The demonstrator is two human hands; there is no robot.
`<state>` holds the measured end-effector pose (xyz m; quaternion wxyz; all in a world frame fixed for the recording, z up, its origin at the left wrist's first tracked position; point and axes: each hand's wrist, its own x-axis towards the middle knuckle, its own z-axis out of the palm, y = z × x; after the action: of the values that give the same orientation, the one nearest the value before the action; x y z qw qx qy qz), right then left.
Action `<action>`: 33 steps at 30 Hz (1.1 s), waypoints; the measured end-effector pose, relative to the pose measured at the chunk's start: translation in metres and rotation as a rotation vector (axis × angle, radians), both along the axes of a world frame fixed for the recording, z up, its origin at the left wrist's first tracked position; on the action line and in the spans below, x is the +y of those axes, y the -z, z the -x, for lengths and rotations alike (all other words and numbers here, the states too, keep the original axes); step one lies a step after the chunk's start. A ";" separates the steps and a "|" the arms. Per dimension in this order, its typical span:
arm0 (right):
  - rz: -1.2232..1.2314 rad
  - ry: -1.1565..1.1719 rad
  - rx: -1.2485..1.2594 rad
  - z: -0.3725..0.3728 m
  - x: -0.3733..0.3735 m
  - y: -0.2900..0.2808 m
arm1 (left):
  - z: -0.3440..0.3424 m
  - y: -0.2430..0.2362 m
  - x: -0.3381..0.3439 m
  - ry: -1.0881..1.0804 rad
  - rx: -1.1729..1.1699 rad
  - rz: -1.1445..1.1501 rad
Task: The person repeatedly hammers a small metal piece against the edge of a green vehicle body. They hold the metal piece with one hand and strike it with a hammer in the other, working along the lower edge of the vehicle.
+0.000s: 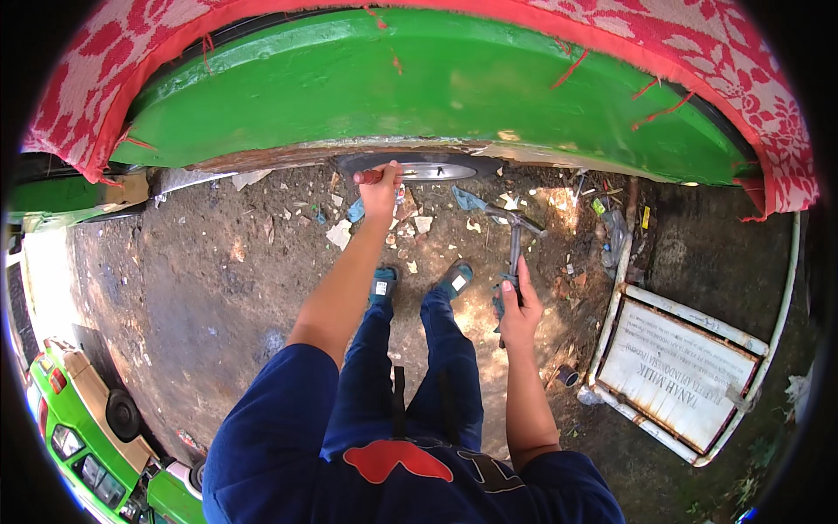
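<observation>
My left hand grips a red-handled tool, like a screwdriver or chisel, near the lower edge of a green panel and in front of a wheel beneath it. Whether the tool touches anything is unclear. My right hand is closed on the handle of a hammer, held upright at my right with its metal head farther forward. Something bluish is bunched around the handle.
A red patterned cloth drapes over the panel. A rusty white metal sign frame lies at right. Green vehicles stand at left. Scraps litter the dirt ground around my feet.
</observation>
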<state>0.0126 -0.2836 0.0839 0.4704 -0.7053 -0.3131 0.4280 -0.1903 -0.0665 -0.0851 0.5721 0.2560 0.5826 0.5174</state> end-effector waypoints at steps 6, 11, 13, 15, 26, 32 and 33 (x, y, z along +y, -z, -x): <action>-0.039 0.000 0.032 0.002 0.013 0.019 | -0.016 0.011 0.027 -0.064 -0.303 0.280; -0.066 0.011 0.095 0.010 0.041 0.022 | -0.030 0.004 0.035 -0.016 -0.313 0.387; -0.065 0.013 0.149 0.009 0.048 0.022 | -0.033 0.001 0.034 -0.042 -0.340 0.404; -0.075 0.026 0.168 0.008 0.057 0.022 | -0.033 0.004 0.034 -0.055 -0.385 0.402; -0.064 0.065 0.207 0.001 0.059 0.023 | -0.047 0.010 0.040 -0.149 -0.437 0.440; -0.103 0.066 0.161 -0.006 0.054 0.033 | -0.056 0.013 0.035 -0.053 -0.161 0.278; -0.123 0.071 0.129 -0.007 0.054 0.036 | -0.063 0.014 0.035 -0.049 -0.124 0.215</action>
<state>0.0195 -0.2294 0.0480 0.5470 -0.6566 -0.2826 0.4356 -0.1271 -0.0320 -0.0988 0.6182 0.1462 0.6045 0.4806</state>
